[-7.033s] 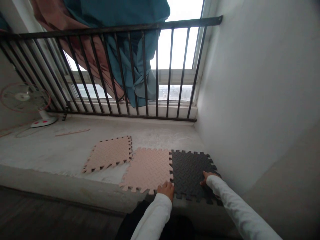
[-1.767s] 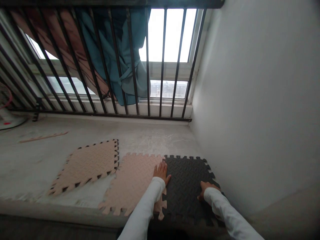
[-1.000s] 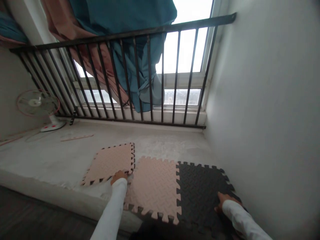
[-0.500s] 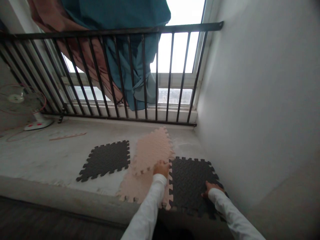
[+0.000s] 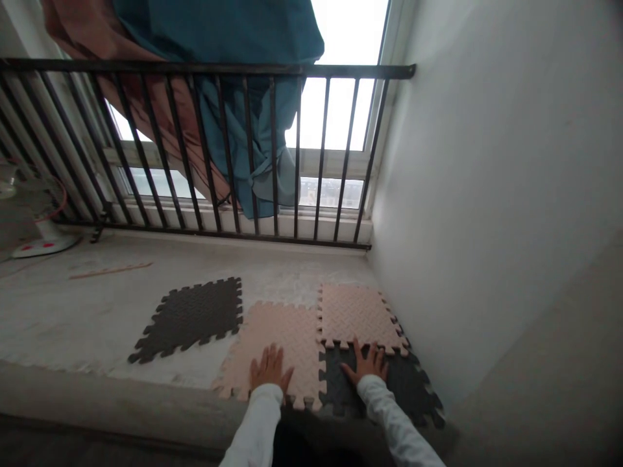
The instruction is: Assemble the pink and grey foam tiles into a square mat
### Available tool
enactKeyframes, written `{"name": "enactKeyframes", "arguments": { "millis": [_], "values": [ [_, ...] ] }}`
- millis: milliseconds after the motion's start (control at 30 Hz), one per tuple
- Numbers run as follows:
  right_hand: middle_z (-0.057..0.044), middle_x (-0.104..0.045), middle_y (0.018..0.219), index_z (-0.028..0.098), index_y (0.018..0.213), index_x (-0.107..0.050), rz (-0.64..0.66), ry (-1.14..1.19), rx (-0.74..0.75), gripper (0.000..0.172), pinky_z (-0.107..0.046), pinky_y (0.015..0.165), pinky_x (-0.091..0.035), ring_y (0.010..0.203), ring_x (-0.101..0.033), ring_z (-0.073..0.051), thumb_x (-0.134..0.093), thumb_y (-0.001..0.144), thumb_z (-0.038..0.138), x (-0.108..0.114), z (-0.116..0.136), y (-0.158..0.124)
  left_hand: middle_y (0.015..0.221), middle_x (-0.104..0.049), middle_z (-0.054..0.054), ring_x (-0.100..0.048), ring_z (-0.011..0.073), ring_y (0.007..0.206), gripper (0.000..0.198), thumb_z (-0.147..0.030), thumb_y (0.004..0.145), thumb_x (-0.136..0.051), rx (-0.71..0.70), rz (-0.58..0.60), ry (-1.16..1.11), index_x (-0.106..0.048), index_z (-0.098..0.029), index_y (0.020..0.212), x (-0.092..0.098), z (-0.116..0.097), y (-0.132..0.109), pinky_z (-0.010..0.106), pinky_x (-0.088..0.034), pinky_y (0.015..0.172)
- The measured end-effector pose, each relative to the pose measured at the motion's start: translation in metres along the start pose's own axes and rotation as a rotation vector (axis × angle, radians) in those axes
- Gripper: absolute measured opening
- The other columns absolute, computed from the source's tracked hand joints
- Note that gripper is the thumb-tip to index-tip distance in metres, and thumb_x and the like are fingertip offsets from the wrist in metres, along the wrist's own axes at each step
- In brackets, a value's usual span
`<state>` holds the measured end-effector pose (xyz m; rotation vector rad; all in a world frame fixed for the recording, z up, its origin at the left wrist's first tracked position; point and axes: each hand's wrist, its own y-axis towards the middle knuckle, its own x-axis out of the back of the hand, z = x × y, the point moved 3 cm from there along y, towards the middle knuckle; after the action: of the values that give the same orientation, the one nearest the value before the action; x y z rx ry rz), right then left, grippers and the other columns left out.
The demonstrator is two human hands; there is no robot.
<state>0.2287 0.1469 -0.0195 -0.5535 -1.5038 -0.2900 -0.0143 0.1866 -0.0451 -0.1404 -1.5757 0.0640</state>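
Note:
My left hand (image 5: pixel 269 368) lies flat, fingers spread, on a pink foam puzzle mat (image 5: pixel 277 340) at the near edge of a concrete ledge. My right hand (image 5: pixel 367 364) lies flat with spread fingers on a black foam mat (image 5: pixel 399 383) joined to the pink one's right side, its fingertips at the near edge of a second pink mat (image 5: pixel 357 314). That second pink mat overlaps the far part of the black mat, beside the wall. Another black mat (image 5: pixel 192 316) lies loose to the left. Both arms wear white sleeves.
A black metal railing (image 5: pixel 204 68) stands at the back of the concrete ledge (image 5: pixel 87 305), with teal and brown cloth (image 5: pixel 233 39) draped over it before a window. A small fan (image 5: pixel 34 227) and a thin wooden strip (image 5: pixel 109 270) lie far left. A white wall (image 5: pixel 487 181) closes the right side.
My left hand lifted a pink mat off the loose stack at left, baring a black one, and carried it right. It now lies over the far part of the black mat; both hands rest flat.

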Motion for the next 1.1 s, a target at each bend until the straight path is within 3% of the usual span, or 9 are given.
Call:
{"name": "enactKeyframes", "arguments": {
  "millis": [167,400,500,700,1100],
  "values": [
    [-0.014,-0.016,0.139,0.036,0.131,-0.019,-0.009,0.027,-0.064,0.074,-0.055,0.095,-0.008,0.122,-0.016,-0.040,-0.031,0.066,0.070,0.006,0.018,0.044,0.140,-0.015,-0.003,-0.013,0.0197,0.128,0.056,-0.048,0.077,-0.027,-0.019,-0.006,0.017,-0.024,-0.030,0.130,-0.012,0.004,-0.001,0.048,-0.012,0.102],
    [-0.015,-0.013,0.140,0.038,0.130,-0.014,-0.021,-0.027,-0.110,0.074,-0.060,0.090,0.006,0.122,-0.015,-0.041,-0.021,0.066,0.073,0.007,0.020,0.101,0.137,-0.028,0.000,-0.021,0.0224,0.125,0.054,-0.048,0.076,-0.030,0.061,-0.036,-0.005,-0.034,-0.030,0.126,-0.007,0.000,0.004,0.050,-0.016,0.098],
    [-0.015,-0.012,0.140,0.037,0.131,-0.014,-0.033,-0.023,-0.094,0.075,-0.060,0.089,0.010,0.122,-0.013,-0.042,-0.021,0.066,0.074,0.007,0.023,0.118,0.137,-0.029,0.002,-0.021,0.0229,0.125,0.056,-0.047,0.075,-0.031,0.044,-0.063,-0.014,-0.030,-0.028,0.128,-0.006,-0.001,0.006,0.049,-0.015,0.099],
    [-0.015,-0.013,0.139,0.039,0.130,-0.016,-0.082,-0.030,-0.071,0.072,-0.058,0.089,0.012,0.122,-0.014,-0.042,-0.021,0.066,0.074,0.006,0.028,0.139,0.140,-0.019,0.003,-0.013,0.0227,0.128,0.057,-0.047,0.075,-0.032,0.016,-0.050,0.018,-0.027,-0.028,0.129,-0.007,-0.002,0.008,0.049,-0.010,0.100],
    [-0.012,-0.013,0.140,0.039,0.130,-0.016,-0.040,-0.014,-0.086,0.068,-0.058,0.089,0.013,0.122,-0.013,-0.041,-0.014,0.070,0.071,0.004,0.037,0.151,0.139,-0.020,0.004,-0.016,0.0238,0.127,0.057,-0.045,0.074,-0.035,0.008,-0.096,-0.031,-0.030,-0.027,0.128,-0.006,-0.001,0.005,0.050,-0.011,0.100]
  ]
}}
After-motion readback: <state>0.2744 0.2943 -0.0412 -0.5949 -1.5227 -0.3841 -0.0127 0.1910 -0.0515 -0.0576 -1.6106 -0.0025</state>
